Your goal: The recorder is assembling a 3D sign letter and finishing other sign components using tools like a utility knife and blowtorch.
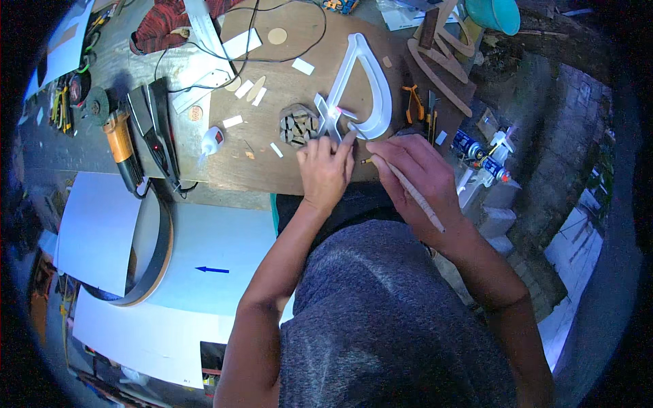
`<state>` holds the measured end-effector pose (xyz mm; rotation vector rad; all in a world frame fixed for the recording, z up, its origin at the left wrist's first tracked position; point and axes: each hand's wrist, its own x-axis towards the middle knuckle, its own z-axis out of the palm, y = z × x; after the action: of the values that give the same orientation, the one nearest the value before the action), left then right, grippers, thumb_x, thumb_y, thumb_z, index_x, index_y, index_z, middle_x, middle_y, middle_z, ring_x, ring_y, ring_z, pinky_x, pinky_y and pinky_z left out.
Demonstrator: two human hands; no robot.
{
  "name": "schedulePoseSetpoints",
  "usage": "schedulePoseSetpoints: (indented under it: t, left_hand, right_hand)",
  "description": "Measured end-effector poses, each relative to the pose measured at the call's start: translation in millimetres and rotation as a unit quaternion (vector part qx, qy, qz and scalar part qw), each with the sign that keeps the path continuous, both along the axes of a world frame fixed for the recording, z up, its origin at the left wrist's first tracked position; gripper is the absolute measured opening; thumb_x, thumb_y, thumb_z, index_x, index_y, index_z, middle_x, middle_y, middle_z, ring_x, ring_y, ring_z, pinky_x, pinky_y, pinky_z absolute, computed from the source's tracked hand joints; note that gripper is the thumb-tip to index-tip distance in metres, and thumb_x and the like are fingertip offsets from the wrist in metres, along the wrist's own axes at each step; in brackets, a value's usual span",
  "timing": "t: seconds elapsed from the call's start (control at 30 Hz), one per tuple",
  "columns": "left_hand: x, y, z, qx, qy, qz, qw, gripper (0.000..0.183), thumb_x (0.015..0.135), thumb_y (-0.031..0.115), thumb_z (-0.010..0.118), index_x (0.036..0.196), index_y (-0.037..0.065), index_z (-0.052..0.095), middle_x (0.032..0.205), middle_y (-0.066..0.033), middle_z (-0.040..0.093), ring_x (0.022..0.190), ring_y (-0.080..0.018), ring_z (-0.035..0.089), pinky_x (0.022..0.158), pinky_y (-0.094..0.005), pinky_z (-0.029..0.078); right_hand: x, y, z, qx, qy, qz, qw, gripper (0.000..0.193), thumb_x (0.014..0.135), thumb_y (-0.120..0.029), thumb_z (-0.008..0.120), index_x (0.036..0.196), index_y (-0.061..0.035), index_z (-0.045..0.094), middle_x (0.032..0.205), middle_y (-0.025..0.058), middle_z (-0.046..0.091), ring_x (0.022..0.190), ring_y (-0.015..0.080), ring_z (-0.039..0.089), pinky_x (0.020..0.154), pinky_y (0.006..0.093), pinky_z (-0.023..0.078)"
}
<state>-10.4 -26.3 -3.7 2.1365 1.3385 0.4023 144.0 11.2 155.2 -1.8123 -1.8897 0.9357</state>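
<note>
Left hand: I see my left hand [325, 165] pressed flat, fingers together, on the lower end of the white loop-shaped frame [371, 85].
Right hand: my right hand [415, 178] pinches a long pencil [408, 187], tip near the frame's base.
Frame: lies flat on the brown board [286, 68] on the counter [136, 61].
Nearby: round wood-mosaic piece [299, 125] just left of the frame; glue bottle [212, 141] farther left.
</note>
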Motion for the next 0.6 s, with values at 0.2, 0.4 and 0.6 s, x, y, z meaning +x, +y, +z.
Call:
schedulePoseSetpoints:
  t: [0.2,0.4,0.6]
  left_hand:
    - [9.9,-1.6,-1.4,-0.013,0.050,0.010,0.999,0.051,0.085,0.028,0.067,0.135,0.028,0.059,0.089,-0.0061,0.051,0.085,-0.0251,0.048,0.074,-0.0402,0.035]
    - [18.0,-2.8,-1.3,-0.048,0.080,0.018,0.995,0.061,0.084,0.032,0.068,0.142,0.031,0.052,0.094,-0.0091,0.050,0.088,-0.0284,0.047,0.077,-0.0420,0.034]
    - [17.1,-4.7,-2.8,-0.053,0.088,0.019,0.995,0.064,0.084,0.033,0.068,0.144,0.031,0.048,0.096,-0.0094,0.051,0.089,-0.0281,0.048,0.078,-0.0429,0.034]
  right_hand:
    - [0.0,-5.8,-1.8,0.001,-0.016,0.003,1.000,0.023,0.085,-0.001,0.067,0.107,0.0007,0.065,0.098,0.0156,0.063,0.088,0.0318,0.064,0.078,0.0395,0.053]
    - [-2.4,-9.3,-0.9,-0.001,-0.016,0.000,1.000,0.020,0.085,-0.002,0.067,0.104,0.0011,0.064,0.097,0.0153,0.063,0.086,0.0325,0.063,0.076,0.0400,0.053]
    - [-2.5,-9.5,0.2,-0.005,-0.022,0.003,1.000,0.019,0.086,-0.003,0.067,0.105,0.0007,0.065,0.097,0.0151,0.064,0.086,0.0318,0.063,0.076,0.0397,0.053]
